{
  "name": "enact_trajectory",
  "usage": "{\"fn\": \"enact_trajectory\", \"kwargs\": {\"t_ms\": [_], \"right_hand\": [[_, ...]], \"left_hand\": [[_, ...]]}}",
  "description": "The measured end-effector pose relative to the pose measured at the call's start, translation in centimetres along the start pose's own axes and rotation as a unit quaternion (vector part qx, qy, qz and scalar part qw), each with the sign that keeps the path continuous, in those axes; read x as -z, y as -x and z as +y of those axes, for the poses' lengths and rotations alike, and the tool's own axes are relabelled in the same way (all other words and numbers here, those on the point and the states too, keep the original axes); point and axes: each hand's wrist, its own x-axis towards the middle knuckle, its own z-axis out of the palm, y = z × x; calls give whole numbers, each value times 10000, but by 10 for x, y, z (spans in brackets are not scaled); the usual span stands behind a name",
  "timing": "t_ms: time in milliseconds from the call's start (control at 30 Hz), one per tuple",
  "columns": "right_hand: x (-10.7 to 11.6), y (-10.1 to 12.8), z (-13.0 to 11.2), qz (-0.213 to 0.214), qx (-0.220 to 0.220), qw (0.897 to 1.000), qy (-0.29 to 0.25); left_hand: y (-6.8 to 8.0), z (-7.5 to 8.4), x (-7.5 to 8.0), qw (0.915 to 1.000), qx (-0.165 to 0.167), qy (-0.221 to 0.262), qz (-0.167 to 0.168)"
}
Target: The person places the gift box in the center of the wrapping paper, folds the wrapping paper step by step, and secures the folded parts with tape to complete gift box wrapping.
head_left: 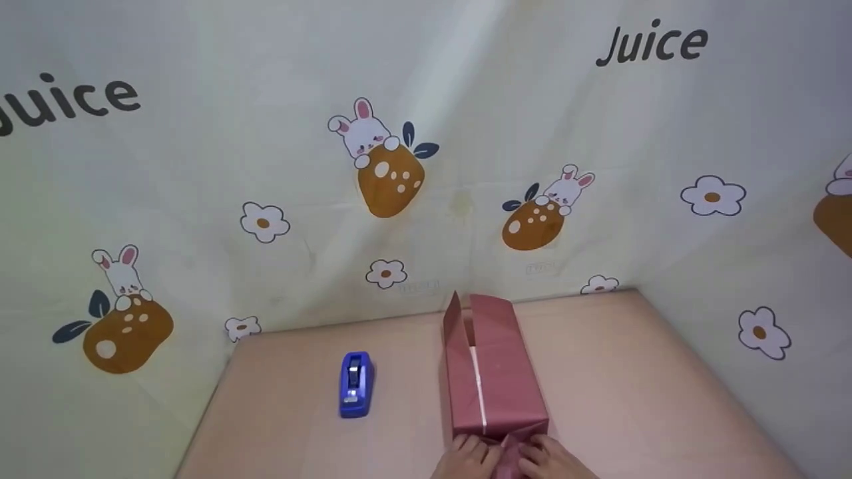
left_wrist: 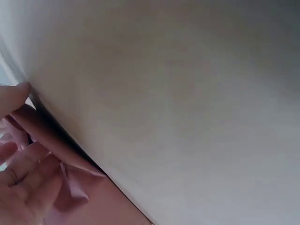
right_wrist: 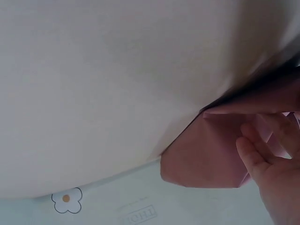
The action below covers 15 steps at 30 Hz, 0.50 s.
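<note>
One wrapped box (head_left: 492, 379) and one blue tape dispenser (head_left: 355, 384) sat on the table (head_left: 632, 372) (the box right of the dispenser). Both hands worked the box's near end: the left hand (head_left: 468, 458) and right hand (head_left: 549, 459), fingers curled, pinched the paper flaps (head_left: 509, 447).

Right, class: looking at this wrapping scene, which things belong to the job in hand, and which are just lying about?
In the job:
- wrapped box, far-end flaps open
- near-end paper flap, under the fingers
- left hand and right hand, both at that near flap

Lying about:
- blue tape dispenser, untouched, left of the box
- table
- printed backdrop
</note>
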Motion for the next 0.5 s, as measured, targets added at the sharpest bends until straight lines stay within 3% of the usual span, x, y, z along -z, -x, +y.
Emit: {"fn": "enact_trajectory", "kwargs": {"t_ms": [33, 100, 267, 367, 433, 500], "right_hand": [[0, -1, 1, 8, 71, 10000, -11], [0, -1, 2, 52, 95, 9999, -43], [3, -3, 3, -44, -164, 9997, -164], [10, -4, 3, -238, -803, 9947, -589], [15, -5, 3, -394, -1376, 9851, -954], [20, -6, 5, -460, -1782, 9780, -979]], "left_hand": [[1, -1, -4, 9983, -93, -279, 499], [0, -4, -7, 9949, -167, -414, 909], [-1, -8, 4, 9987, -24, -27, 514], [-4, -14, 9, 9982, -78, 95, 591], [-6, -18, 10, 9969, -127, 74, 769], [-7, -21, 11, 9962, -89, 111, 861]]}}
